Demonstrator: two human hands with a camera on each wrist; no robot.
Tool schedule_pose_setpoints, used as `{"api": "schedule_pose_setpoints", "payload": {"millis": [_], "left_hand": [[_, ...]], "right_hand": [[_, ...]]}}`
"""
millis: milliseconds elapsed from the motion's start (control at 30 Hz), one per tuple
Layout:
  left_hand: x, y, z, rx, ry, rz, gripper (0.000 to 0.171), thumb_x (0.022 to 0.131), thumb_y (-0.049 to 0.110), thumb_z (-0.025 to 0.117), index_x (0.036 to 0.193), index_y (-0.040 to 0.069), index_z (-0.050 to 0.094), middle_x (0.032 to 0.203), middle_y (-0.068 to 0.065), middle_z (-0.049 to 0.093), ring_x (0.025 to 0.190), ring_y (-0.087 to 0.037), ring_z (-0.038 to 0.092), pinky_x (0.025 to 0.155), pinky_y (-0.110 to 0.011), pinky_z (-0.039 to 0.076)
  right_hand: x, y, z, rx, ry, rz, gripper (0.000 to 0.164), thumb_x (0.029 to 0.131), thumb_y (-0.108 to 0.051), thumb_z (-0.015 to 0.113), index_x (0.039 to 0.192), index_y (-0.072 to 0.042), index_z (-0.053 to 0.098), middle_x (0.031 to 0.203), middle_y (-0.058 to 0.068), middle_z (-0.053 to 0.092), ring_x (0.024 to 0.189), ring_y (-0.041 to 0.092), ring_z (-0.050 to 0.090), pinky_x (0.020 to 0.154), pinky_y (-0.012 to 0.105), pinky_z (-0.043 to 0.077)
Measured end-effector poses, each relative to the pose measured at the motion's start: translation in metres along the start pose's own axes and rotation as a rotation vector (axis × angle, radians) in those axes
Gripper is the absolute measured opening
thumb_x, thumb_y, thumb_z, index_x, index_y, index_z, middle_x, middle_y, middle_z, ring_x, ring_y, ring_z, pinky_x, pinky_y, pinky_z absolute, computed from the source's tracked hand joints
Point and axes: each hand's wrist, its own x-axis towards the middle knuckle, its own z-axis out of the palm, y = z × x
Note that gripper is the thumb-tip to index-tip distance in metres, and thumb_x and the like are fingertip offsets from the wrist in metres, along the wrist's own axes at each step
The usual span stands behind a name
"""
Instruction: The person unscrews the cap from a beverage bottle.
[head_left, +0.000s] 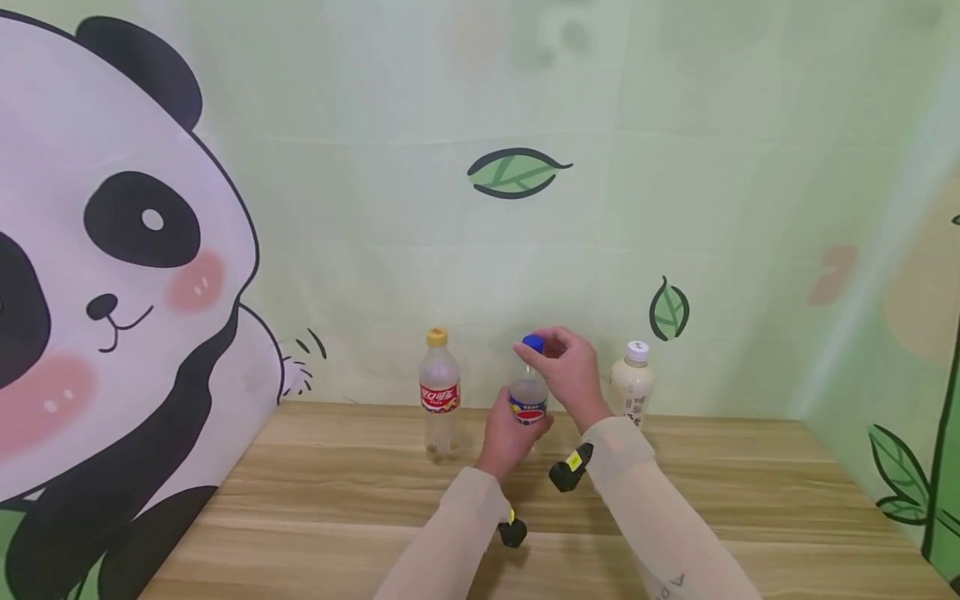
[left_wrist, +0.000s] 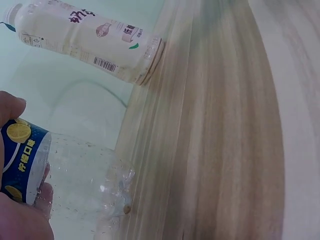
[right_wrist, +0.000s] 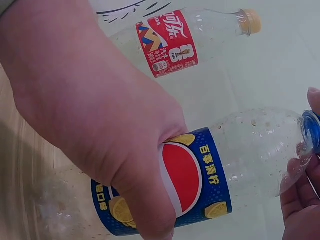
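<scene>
A clear plastic bottle (head_left: pixel 528 388) with a blue lemon-pattern label stands upright between my hands. My left hand (head_left: pixel 508 435) grips it low, fingers and thumb wrapped round the label (right_wrist: pixel 216 175). At the top, my right hand (head_left: pixel 573 373) holds the blue cap (head_left: pixel 533 342) between thumb and fingers. In the right wrist view the cap sits on the bottle's neck, with right fingers (right_wrist: pixel 302 192) just under it. Droplets show inside the see-through body (left_wrist: pixel 85 175), and its base appears close to the table surface in the left wrist view.
Left of my hands stands a clear bottle (head_left: pixel 439 392) with a red label and yellow cap. A milky bottle (head_left: pixel 632 379) with a white cap is on the right, partly behind my right wrist. The wooden table (head_left: pixel 315 500) ends at a printed panda backdrop (head_left: pixel 360 275).
</scene>
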Motion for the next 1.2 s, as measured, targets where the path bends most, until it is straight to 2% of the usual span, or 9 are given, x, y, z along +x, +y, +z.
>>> {"api": "schedule_pose_setpoints", "payload": {"millis": [300,667,867,1200], "left_hand": [[-0.008,0.002,-0.002,0.004,-0.038,0.0,0.065,0.084,0.022,0.084,0.137,0.008,0.05,0.128,-0.011,0.067,0.115,-0.025,0.066,0.102,-0.044,0.055],[-0.025,0.013,-0.008,-0.04,-0.096,0.015,0.059,0.085,0.022,0.083,0.133,0.011,0.052,0.12,-0.006,0.069,0.106,-0.019,0.067,0.096,-0.038,0.057],[-0.033,0.014,-0.009,-0.046,-0.107,0.056,0.059,0.083,0.02,0.084,0.132,0.011,0.052,0.115,-0.005,0.069,0.1,-0.015,0.066,0.091,-0.033,0.057],[-0.049,0.026,-0.014,-0.024,-0.141,0.033,0.066,0.085,0.023,0.084,0.14,0.015,0.049,0.125,-0.005,0.068,0.11,-0.018,0.066,0.099,-0.04,0.055]], "right_hand": [[-0.008,-0.005,-0.007,-0.016,-0.008,0.001,0.051,0.08,-0.056,0.083,0.111,-0.016,0.072,0.106,0.005,0.072,0.098,0.022,0.065,0.085,0.034,0.056],[-0.021,-0.012,-0.014,-0.058,-0.036,0.011,0.054,0.079,-0.06,0.081,0.112,-0.018,0.071,0.107,0.004,0.072,0.101,0.023,0.066,0.088,0.036,0.058],[-0.029,-0.016,-0.017,-0.062,-0.037,0.016,0.056,0.079,-0.061,0.081,0.111,-0.017,0.071,0.107,0.004,0.072,0.101,0.023,0.066,0.09,0.039,0.058],[-0.041,-0.024,-0.023,-0.023,-0.048,0.045,0.054,0.077,-0.06,0.083,0.11,-0.019,0.07,0.108,0.003,0.072,0.103,0.022,0.067,0.094,0.04,0.057]]}}
